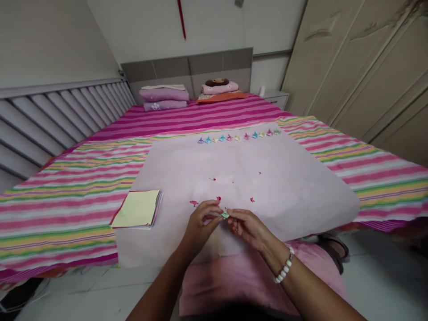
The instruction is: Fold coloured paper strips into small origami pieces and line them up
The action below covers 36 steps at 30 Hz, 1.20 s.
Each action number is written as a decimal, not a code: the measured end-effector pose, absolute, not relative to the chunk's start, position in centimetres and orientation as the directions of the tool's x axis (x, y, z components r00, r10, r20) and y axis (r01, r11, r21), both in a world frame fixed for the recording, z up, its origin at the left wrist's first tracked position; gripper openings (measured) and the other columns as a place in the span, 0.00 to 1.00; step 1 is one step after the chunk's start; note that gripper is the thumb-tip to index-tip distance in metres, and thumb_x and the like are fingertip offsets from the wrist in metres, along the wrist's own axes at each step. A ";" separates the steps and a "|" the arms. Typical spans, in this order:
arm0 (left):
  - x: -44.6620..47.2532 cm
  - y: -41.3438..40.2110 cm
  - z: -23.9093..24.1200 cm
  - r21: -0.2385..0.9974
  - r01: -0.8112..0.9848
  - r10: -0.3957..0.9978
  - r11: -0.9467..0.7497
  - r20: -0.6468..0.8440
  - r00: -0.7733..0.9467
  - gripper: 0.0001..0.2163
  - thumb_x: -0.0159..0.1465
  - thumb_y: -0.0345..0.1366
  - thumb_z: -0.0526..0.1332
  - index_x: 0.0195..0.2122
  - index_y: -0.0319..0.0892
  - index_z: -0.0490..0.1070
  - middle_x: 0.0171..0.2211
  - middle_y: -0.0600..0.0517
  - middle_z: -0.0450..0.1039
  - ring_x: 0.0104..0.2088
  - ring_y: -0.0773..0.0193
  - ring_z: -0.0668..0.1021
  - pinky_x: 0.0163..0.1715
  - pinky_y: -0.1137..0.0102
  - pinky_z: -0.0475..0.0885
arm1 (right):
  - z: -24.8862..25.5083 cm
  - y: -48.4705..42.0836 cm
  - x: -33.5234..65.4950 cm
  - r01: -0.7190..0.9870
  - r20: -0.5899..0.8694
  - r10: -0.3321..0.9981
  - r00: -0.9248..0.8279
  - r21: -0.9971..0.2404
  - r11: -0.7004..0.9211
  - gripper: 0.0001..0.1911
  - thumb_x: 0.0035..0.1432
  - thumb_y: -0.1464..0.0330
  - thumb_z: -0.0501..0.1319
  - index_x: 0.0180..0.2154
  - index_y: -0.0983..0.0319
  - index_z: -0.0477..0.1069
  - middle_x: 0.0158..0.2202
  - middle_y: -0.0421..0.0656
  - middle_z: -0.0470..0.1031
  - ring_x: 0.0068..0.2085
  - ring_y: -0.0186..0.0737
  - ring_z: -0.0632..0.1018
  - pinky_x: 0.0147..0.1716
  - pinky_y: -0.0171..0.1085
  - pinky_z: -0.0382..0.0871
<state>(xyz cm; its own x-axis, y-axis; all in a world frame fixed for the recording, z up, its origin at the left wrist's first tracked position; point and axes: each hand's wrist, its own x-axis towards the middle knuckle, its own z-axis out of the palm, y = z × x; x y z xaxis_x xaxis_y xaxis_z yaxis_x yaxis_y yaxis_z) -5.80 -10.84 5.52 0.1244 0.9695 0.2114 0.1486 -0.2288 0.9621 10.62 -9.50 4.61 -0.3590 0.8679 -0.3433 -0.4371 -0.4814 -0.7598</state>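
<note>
My left hand [202, 220] and my right hand [245, 225] meet over the near edge of a large pale pink sheet [284, 178] spread on the bed. Both pinch a tiny light green folded paper piece [224, 215] between their fingertips. My right wrist wears a white bead bracelet [285, 267]. A stack of square coloured papers [138, 208], yellow on top, lies to the left of my hands. A row of several small folded paper shapes [238, 136] in mixed colours stands along the sheet's far edge. Small red paper scraps [218, 198] lie scattered just beyond my fingers.
The bed carries a striped pink, green and yellow cover [67, 191]. Folded bedding [164, 98] and a pillow stack [220, 91] sit at the headboard. A wardrobe [368, 67] stands at right, a slatted rail [50, 120] at left. A sandal [334, 252] rests on the floor.
</note>
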 end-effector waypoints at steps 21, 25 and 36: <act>-4.3 -3.0 2.8 0.993 0.094 0.998 -0.070 0.069 0.006 0.06 0.57 0.37 0.63 0.31 0.40 0.73 0.27 0.53 0.74 0.28 0.66 0.76 0.32 0.71 0.71 | 2.7 -2.2 10.5 0.069 0.333 0.938 -0.096 -0.938 0.340 0.04 0.55 0.66 0.63 0.33 0.58 0.77 0.34 0.44 0.74 0.36 0.41 0.73 0.36 0.39 0.67; -4.5 -2.4 2.2 0.962 0.216 0.983 -0.169 0.179 -0.027 0.04 0.56 0.33 0.64 0.33 0.42 0.75 0.35 0.50 0.75 0.38 0.62 0.76 0.40 0.69 0.69 | 1.5 -1.5 10.2 0.099 0.330 0.938 -0.106 -0.935 0.340 0.04 0.57 0.69 0.61 0.33 0.58 0.76 0.34 0.44 0.74 0.36 0.40 0.74 0.37 0.40 0.67; -4.6 -0.2 0.9 0.826 0.448 0.927 -0.342 0.374 0.018 0.04 0.60 0.30 0.60 0.32 0.43 0.74 0.34 0.49 0.76 0.39 0.61 0.76 0.43 0.65 0.70 | 0.5 0.0 9.7 0.214 0.389 0.916 -0.099 -0.890 0.402 0.07 0.60 0.71 0.58 0.33 0.59 0.75 0.34 0.44 0.74 0.38 0.40 0.75 0.38 0.40 0.69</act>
